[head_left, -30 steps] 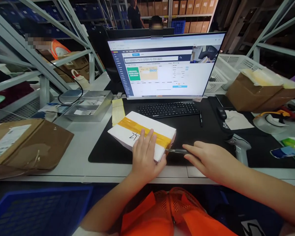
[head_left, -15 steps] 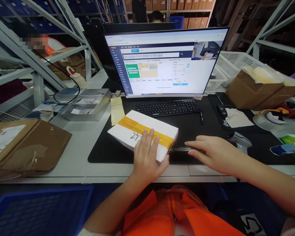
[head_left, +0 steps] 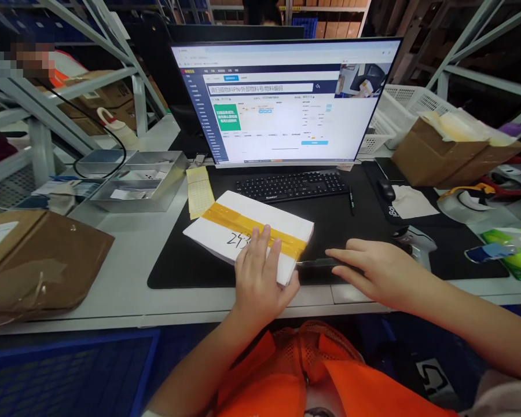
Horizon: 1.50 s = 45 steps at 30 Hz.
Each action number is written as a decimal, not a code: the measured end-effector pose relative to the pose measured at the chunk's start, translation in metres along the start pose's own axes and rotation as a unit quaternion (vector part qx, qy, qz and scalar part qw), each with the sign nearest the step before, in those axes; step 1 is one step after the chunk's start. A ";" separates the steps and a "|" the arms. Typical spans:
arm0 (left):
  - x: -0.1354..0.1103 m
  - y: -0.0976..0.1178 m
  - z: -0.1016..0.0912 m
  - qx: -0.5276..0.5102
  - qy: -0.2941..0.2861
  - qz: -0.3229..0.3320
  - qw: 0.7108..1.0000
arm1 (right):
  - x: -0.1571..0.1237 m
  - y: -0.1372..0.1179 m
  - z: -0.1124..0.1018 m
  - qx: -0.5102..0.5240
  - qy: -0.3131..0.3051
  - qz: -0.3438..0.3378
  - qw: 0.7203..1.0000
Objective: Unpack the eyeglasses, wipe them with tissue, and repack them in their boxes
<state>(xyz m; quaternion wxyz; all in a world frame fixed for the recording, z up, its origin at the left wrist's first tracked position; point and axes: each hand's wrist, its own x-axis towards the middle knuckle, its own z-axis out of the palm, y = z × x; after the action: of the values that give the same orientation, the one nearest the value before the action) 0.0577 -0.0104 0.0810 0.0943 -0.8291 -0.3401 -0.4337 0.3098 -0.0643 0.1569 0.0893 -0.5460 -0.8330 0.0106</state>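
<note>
A flat white package (head_left: 212,236) with a band of yellow-brown tape and handwritten black figures lies slantwise on the black desk mat (head_left: 178,263). My left hand (head_left: 260,278) rests on top of it, fingers stretched out over the tape and writing, thumb at the near right corner. In my right hand (head_left: 375,269) is a slim dark knife (head_left: 319,263), its forefinger laid along the top. The knife's thin metal tip meets the package's right end, by the end of the tape. My right palm hides the rest of the handle.
Behind the package stand a keyboard (head_left: 290,185) and a monitor (head_left: 278,104). A pen (head_left: 351,201), mouse (head_left: 386,190), barcode scanner (head_left: 417,243) and tape dispenser (head_left: 464,205) are to the right. Leftward are yellow slips (head_left: 200,194), a grey tray (head_left: 134,200) and a brown carton (head_left: 47,260).
The camera view has shifted slightly, so the surroundings sit further left and a bit higher. Both hands, the knife and the package keep nearly the same places relative to each other.
</note>
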 end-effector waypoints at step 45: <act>0.002 0.002 -0.006 0.028 -0.043 0.002 0.999 | 0.011 0.052 0.063 -0.037 0.183 -0.118 0.975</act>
<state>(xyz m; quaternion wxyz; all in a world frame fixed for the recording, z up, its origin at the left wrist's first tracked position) 0.0562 -0.0131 0.0864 0.1037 -0.8447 -0.3538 -0.3880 0.3430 -0.0285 0.0902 0.2207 -0.4393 -0.8609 -0.1309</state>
